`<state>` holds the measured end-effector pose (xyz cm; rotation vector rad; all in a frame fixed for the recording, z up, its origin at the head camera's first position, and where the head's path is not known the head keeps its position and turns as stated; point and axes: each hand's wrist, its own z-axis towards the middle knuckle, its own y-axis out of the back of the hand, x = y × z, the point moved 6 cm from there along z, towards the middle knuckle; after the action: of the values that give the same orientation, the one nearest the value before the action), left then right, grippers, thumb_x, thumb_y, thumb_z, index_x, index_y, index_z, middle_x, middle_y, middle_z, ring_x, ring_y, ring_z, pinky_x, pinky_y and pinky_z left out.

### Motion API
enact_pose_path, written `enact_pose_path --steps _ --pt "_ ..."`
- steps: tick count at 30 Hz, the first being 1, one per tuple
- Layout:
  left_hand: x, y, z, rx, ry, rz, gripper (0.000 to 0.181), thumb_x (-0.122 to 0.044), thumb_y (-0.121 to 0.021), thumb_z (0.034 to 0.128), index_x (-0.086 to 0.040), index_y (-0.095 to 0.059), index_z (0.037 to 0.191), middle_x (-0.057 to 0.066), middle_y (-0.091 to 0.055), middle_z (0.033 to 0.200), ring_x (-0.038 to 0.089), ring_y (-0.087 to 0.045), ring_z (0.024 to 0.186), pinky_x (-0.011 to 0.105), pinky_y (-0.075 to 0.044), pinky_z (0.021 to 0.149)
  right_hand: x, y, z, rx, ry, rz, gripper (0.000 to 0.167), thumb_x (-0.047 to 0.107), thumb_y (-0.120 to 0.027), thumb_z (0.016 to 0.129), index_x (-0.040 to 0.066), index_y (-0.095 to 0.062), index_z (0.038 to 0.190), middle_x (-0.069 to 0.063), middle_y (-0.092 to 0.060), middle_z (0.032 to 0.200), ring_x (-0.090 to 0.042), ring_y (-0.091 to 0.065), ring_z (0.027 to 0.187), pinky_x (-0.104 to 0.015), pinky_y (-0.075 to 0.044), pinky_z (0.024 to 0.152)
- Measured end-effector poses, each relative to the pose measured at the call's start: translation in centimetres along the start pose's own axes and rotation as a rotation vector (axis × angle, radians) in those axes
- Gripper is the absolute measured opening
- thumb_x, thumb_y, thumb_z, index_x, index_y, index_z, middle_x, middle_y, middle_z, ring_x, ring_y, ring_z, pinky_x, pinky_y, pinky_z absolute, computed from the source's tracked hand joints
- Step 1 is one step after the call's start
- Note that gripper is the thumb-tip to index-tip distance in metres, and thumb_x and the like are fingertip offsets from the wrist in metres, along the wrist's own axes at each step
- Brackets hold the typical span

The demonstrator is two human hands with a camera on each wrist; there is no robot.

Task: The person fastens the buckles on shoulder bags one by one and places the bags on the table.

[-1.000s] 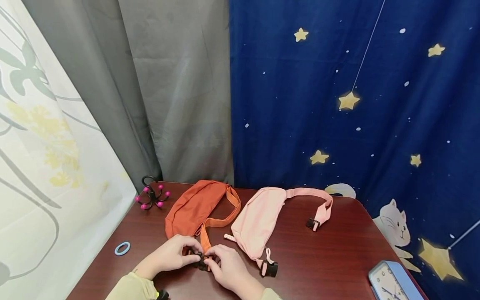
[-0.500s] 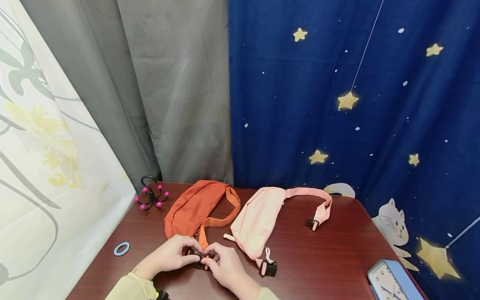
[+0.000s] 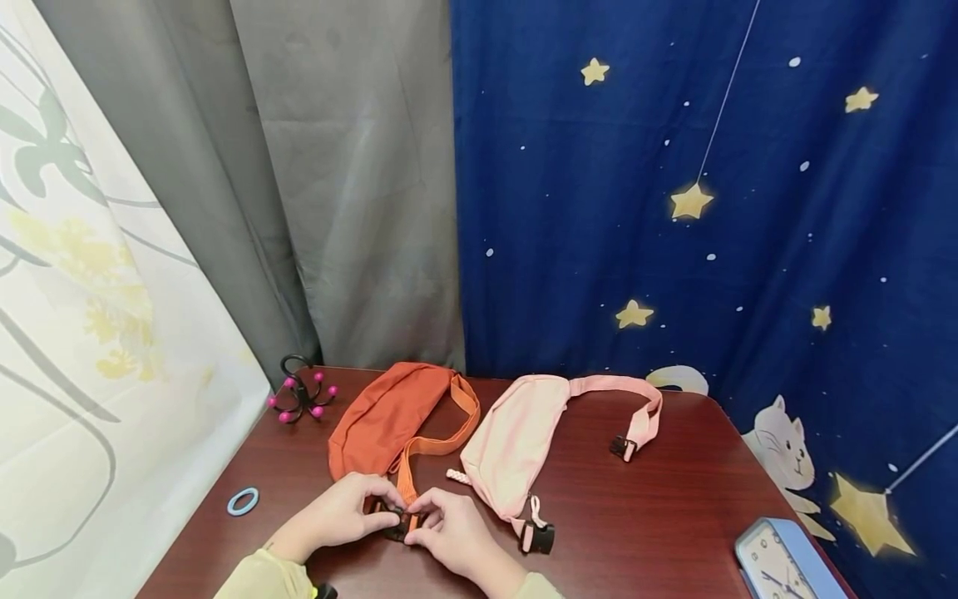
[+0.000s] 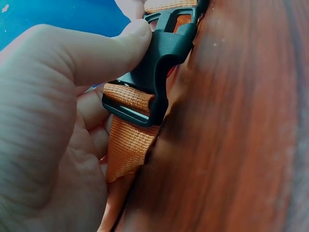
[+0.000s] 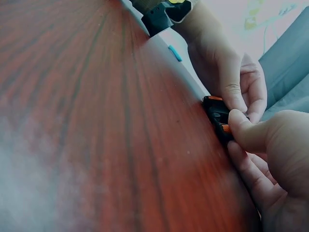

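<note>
An orange waist bag lies on the table with its orange strap looping down toward both hands. At the strap's end, my left hand pinches the socket half of a black side-release buckle, thumb on top and fingers below. My right hand pinches the prong half between thumb and fingers, as the right wrist view shows on the buckle. In the left wrist view the prong half sits at the socket's mouth, with gaps showing around its prongs. Fingers partly hide the buckle in the head view.
A pink waist bag lies right of the orange one, its buckle halves apart. A black hook rack with pink tips and a blue ring are at left. A blue clock stands at the right edge.
The right thumb and fingers have shifted slightly on the buckle, with more of the orange strap end showing beside the thumb. The left hand stays nearly in place. Both bags lie as before.
</note>
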<state>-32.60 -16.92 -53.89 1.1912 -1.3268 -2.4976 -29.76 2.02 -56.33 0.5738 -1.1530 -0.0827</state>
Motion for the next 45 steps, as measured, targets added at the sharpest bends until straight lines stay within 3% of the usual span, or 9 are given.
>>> enact_pose_path --steps 9,20,27,45 --pt "-0.14 -0.09 0.23 0.005 0.026 -0.024 0.011 -0.022 -0.084 0.0981 -0.029 -0.08 0.106 -0.018 -0.077 0.096 -0.008 -0.056 0.078 0.019 -0.053 0.069 -0.05 0.21 0.05 -0.025 -0.01 -0.028 0.028 0.015 -0.095 0.084 0.018 -0.08 0.106 0.003 -0.08 0.089 0.011 -0.065 0.071 -0.013 -0.054 0.063" --pt "-0.39 -0.01 0.02 -0.021 -0.006 -0.063 0.013 -0.019 -0.086 0.0961 -0.025 -0.08 0.106 -0.012 -0.081 0.096 -0.006 -0.063 0.086 0.023 -0.056 0.074 0.05 -0.06 0.17 -0.051 -0.025 -0.064 0.028 0.018 -0.097 0.082 0.021 -0.078 0.102 0.007 -0.079 0.086 0.013 -0.065 0.072 -0.012 -0.053 0.064" --pt "-0.33 -0.23 0.11 -0.021 -0.011 -0.049 0.014 -0.018 -0.086 0.0953 -0.026 -0.08 0.105 -0.011 -0.081 0.097 -0.006 -0.063 0.086 0.021 -0.055 0.075 0.49 -0.09 0.25 -0.085 0.001 -0.082 0.027 0.019 -0.098 0.08 0.019 -0.079 0.099 0.003 -0.077 0.096 0.01 -0.068 0.075 -0.011 -0.055 0.067" --pt "0.17 -0.54 0.19 0.001 0.077 -0.06 0.014 -0.017 -0.086 0.0947 -0.028 -0.079 0.1 -0.015 -0.079 0.094 -0.005 -0.067 0.089 0.021 -0.057 0.079 0.62 -0.58 0.46 -0.093 0.002 -0.089 0.026 0.017 -0.097 0.08 0.017 -0.077 0.097 0.006 -0.067 0.097 0.013 -0.064 0.076 -0.011 -0.055 0.069"
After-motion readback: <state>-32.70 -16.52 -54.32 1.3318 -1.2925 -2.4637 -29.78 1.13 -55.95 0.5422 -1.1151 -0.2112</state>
